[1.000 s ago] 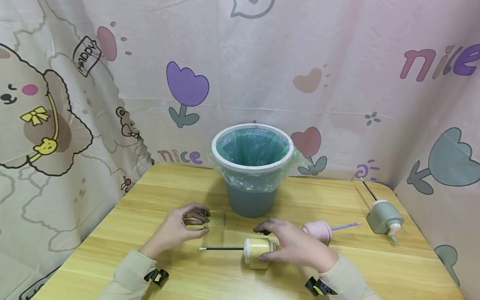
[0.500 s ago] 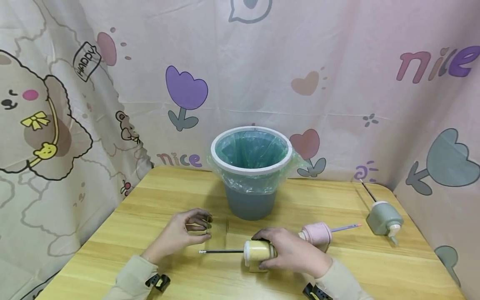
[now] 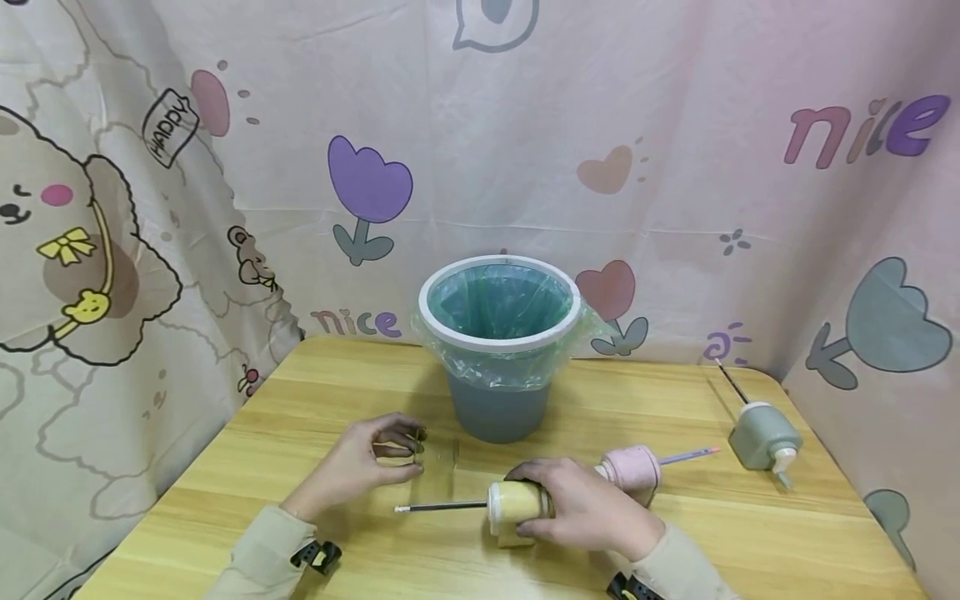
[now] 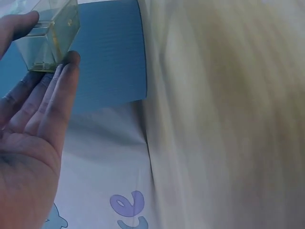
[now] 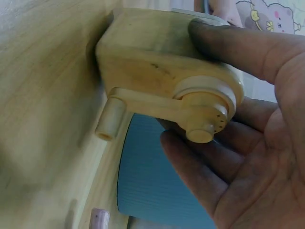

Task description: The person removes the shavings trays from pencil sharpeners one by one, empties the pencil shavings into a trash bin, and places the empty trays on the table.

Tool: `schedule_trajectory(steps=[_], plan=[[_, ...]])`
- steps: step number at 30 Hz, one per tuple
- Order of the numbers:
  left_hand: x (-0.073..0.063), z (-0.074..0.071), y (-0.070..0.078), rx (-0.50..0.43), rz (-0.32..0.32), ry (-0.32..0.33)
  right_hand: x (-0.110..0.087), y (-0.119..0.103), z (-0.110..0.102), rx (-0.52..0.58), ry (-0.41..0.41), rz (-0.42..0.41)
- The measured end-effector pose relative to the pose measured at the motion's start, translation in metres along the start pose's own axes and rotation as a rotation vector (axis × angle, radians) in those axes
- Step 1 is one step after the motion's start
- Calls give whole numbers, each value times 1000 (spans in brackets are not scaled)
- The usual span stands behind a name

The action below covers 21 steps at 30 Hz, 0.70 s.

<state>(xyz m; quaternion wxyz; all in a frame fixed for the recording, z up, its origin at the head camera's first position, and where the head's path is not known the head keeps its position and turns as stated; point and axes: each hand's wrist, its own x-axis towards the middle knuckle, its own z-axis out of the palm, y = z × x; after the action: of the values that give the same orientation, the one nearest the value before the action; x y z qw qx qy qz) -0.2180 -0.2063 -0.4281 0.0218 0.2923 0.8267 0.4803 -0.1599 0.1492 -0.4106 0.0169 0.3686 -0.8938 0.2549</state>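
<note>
My left hand (image 3: 363, 467) pinches a clear, yellowish plastic shavings drawer (image 4: 52, 40) between thumb and fingertips, just in front of the bin. In the head view the drawer is hard to make out against the wood. My right hand (image 3: 588, 508) grips a yellow crank pencil sharpener (image 3: 517, 502) on the table. A black pencil (image 3: 442, 507) sticks out of its left side, pointing toward my left hand. The right wrist view shows the sharpener's crank handle (image 5: 147, 102), with my thumb on one side of the body and fingers on the other.
A grey-blue bin (image 3: 498, 408) lined with a green bag stands behind my hands. Right of my right hand lies a pink sharpener (image 3: 633, 468) with a purple pencil (image 3: 690, 456). Farther right is a grey-green sharpener (image 3: 765, 437) with a dark pencil. A printed curtain (image 3: 480, 192) closes off the back.
My right hand has come down onto the yellow sharpener and now grips it. My left hand keeps hold of the drawer nearly in place. The head view has shifted slightly.
</note>
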Motion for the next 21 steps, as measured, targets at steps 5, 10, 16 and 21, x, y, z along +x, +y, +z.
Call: schedule_trajectory(steps=[5, 10, 16, 21], plan=[[6, 0, 6, 21, 7, -1, -5, 2, -10, 60, 61, 23], [13, 3, 13, 35, 18, -12, -10, 4, -23, 109, 102, 44], [20, 7, 22, 7, 54, -27, -16, 4, -37, 131, 169, 79], [25, 11, 31, -58, 72, -45, -20, 1, -43, 58, 238, 105]])
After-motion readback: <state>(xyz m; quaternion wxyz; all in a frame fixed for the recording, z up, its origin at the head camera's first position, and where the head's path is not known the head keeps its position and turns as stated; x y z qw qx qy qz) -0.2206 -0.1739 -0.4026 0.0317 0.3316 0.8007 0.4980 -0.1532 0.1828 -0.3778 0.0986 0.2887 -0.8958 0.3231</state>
